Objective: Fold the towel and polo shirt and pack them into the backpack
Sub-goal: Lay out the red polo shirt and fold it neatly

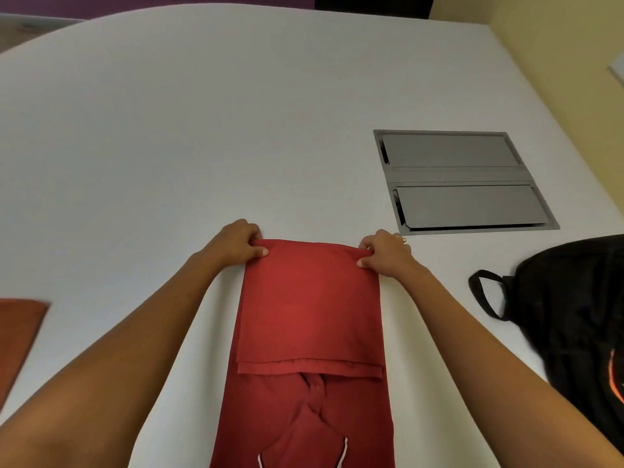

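Red polo shirt (309,332) lies on the white table (202,130), running from the near edge toward the middle, already narrowed to a long strip w/ collar and placket at the near end. Bottom part is doubled back over the body; its hem sits across the strip just above the placket.

Left hand (236,243) pinches the far left corner of that fold, thumb on top, fingers curled under. Right hand (388,253) pinches the far right corner the same way. Both hold cloth, nothing else.

Handling, as a judgement: light knit, soft, no stiffness, so it sags and slides layer on layer if lifted by one point. Corners of the fold edge are the right hold; both at once keeps the edge straight. Not fragile, not slippery on this top.

Black backpack (574,315) sits at the table's right edge, strap loop toward the shirt, well apart from it. An orange-brown folded cloth (17,332), prob. the towel, lies at the left edge. Grey cable hatch (462,180) is set in the table beyond the right hand.
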Available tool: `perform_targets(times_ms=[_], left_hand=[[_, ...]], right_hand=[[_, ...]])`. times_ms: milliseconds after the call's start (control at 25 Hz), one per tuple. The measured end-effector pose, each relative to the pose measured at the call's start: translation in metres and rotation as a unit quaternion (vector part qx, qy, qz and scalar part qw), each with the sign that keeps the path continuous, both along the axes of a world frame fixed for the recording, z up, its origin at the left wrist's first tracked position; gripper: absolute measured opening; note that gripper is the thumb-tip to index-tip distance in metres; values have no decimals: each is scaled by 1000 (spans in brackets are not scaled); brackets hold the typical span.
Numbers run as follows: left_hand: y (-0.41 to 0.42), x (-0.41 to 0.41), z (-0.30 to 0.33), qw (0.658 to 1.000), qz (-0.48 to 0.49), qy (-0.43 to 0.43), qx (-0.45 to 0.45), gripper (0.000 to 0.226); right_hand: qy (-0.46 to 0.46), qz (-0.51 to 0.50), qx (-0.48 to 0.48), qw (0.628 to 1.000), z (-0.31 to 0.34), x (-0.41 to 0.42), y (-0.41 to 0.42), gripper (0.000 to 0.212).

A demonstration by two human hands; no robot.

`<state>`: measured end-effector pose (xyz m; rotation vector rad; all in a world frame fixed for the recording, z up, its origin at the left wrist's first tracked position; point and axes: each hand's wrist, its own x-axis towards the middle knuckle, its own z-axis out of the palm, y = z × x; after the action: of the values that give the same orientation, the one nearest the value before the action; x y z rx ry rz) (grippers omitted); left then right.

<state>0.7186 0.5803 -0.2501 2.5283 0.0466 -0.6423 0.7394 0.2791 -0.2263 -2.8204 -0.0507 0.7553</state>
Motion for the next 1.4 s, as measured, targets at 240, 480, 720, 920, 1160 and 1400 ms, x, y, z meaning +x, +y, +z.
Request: perform_targets(times_ms=[240, 480, 720, 920, 1160, 1400], left_hand=[[-12, 3, 46, 975, 105, -198, 0, 17], [-9, -31, 129, 933, 142, -304, -132, 10], [-1, -148, 149, 932, 118, -303, -162, 16], [-10, -271, 115, 941, -14, -326, -92, 11], [-22, -352, 25, 967, -43, -252, 16, 12], [-28, -363, -7, 966, -32, -250, 64, 20]], right_hand=[[-226, -38, 69, 971, 41, 5, 5, 15], [-357, -85, 211, 906, 109, -23, 10, 7], [-402, -27, 239, 883, 133, -143, -3, 10], [-368, -15, 224, 902, 95, -265, -25, 27], [-275, 1, 156, 949, 13, -353, -35, 34], [-245, -11, 123, 962, -22, -361, -35, 33]])
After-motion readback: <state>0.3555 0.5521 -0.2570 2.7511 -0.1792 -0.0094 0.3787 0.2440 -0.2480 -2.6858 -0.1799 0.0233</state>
